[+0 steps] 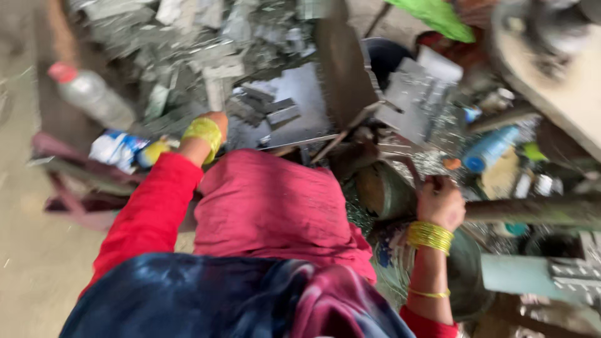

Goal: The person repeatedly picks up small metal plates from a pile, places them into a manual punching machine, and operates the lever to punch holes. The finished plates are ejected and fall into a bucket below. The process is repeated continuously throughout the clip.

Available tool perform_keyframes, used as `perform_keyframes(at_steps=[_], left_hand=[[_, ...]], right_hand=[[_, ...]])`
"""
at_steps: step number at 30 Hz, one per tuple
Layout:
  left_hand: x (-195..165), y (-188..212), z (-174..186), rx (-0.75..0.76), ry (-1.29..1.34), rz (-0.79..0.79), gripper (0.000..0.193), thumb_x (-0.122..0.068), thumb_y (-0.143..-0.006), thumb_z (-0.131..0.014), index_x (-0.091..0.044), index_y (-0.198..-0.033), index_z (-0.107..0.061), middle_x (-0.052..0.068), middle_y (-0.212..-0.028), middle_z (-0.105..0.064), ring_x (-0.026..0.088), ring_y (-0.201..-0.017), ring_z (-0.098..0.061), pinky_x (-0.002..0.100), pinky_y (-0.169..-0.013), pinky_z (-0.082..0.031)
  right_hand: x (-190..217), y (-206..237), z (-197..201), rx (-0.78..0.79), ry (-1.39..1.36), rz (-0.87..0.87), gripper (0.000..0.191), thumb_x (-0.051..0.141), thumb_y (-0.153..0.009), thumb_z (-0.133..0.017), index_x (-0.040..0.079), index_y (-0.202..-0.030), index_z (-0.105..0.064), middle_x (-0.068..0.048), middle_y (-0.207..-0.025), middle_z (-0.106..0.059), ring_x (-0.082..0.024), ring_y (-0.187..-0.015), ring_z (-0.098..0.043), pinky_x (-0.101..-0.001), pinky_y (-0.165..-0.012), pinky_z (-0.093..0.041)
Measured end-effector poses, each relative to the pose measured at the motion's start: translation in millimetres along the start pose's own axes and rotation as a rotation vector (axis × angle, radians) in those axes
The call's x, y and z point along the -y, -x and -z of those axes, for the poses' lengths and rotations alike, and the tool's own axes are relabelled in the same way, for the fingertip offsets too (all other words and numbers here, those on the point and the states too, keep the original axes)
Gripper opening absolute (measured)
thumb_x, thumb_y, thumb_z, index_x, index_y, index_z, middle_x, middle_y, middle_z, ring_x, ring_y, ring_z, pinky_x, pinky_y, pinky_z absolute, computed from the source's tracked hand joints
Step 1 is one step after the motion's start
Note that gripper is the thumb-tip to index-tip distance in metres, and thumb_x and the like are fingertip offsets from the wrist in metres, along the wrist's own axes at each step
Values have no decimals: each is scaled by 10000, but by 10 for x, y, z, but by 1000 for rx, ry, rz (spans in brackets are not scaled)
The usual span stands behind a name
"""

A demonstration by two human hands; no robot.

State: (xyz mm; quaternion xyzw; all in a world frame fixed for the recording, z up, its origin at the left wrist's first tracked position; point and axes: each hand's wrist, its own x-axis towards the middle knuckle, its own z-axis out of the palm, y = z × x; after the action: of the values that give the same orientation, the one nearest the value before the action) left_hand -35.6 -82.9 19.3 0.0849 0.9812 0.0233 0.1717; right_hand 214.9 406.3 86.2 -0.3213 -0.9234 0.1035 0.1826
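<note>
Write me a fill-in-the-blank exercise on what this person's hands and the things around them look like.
1. The right hand grips a long ____ bar.
2. The left hand reaches toward a heap of grey ____ scraps.
3. Both wrists wear ____ bangles.
4. The clear plastic bottle at upper left has a ____ cap.

Missing words: metal; metal; yellow; red

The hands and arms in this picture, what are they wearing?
Both arms have bright red sleeves. The left hand is mostly hidden behind a wide band of yellow bangles at the wrist. The right hand has a thick stack of thin golden-yellow bangles at the wrist, plus one single thin bangle farther up the forearm. No gloves show.
</note>
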Motion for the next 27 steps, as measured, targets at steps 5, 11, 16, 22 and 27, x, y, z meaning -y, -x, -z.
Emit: perform_keyframes(at_steps=[5,11,16,22,27], left_hand=[[-1805,320,448,-463,448,-506,264,-92,-845,-648,-145,-1081,-756,218,-933,-729,429,-896,-699,541,-802,-547],[-3836,721,782,-492,240,-811,287,-80,-996,-537,-120,-1231,-697,183,-991,-740,337,-783,-734,473,-643,-587],[-3841,425,550,-1000,298,-966,370,-99,-967,-531,-98,-1319,-643,150,-1450,-608,319,-1289,-616,437,-1106,-477],[-3613,-119,-99,-828,133,-962,426,-152,-1012,-529,-72,-1427,-586,143,-1550,-499,315,-1424,-473,481,-1231,-331],[-4076,-72,-668,-879,68,-1060,382,-127,-1071,-503,-124,-1446,-576,125,-1643,-450,311,-1477,-433,506,-1268,-307]], right_hand=[[48,83,131,53,-178,-25,199,279,-900,-650,173,-994,-789,-131,-1007,-766,-346,-929,-734,-469,-818,-564],[123,177,274,0,-257,-16,228,327,-912,-677,141,-1022,-749,-136,-1019,-738,-360,-928,-704,-484,-791,-537],[165,157,312,51,-249,-71,211,321,-901,-677,152,-1002,-753,-139,-1009,-729,-368,-921,-697,-486,-782,-539],[196,163,320,18,-268,16,206,277,-866,-657,117,-973,-730,-136,-1019,-720,-385,-916,-694,-502,-766,-543],[223,130,340,74,-214,-63,263,365,-904,-653,140,-1006,-745,-159,-1058,-717,-410,-924,-685,-523,-778,-531]])
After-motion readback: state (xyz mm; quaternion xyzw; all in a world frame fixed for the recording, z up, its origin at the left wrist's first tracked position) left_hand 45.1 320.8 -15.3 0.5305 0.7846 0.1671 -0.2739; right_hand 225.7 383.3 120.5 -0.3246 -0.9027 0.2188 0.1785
